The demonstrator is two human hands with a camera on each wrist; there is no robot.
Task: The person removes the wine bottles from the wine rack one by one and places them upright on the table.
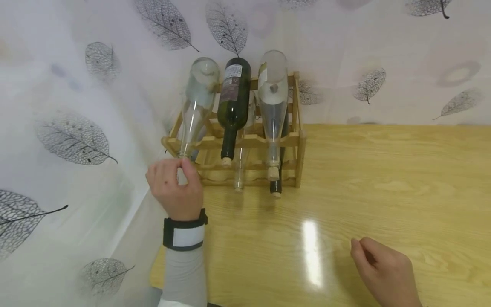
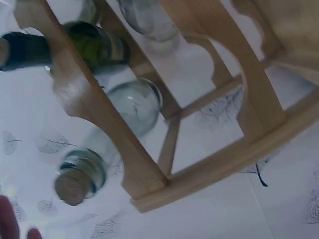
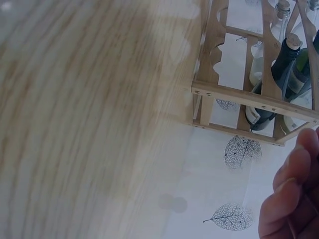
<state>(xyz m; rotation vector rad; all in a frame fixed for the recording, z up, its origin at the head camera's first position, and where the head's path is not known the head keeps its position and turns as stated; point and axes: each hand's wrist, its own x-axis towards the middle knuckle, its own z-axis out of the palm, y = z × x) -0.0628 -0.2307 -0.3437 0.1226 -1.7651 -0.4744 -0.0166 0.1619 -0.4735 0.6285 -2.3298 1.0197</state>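
Note:
A wooden wine rack [image 1: 301, 157] holds corked bottles, necks toward me. In its upper row lie a clear bottle [image 1: 199, 96] at left, a dark green wine bottle [image 1: 234, 94] in the middle and another clear bottle [image 1: 273, 102] at right. My left hand [image 1: 174, 185] is at the left clear bottle's mouth, thumb and fingers bent with a gap between them. The left wrist view shows that bottle's cork [image 2: 72, 186] in its neck, with fingertips [image 2: 7, 219] apart from it. My right hand [image 1: 387, 268] hovers at the lower right, fingers loosely curled, holding nothing.
A slim clear bottle [image 1: 239, 170] and a dark bottle [image 1: 276, 185] lie in the rack's lower row. The rack stands on a wood-grain table [image 1: 383, 179], close to a leaf-patterned cloth [image 1: 126, 128] behind and on the left.

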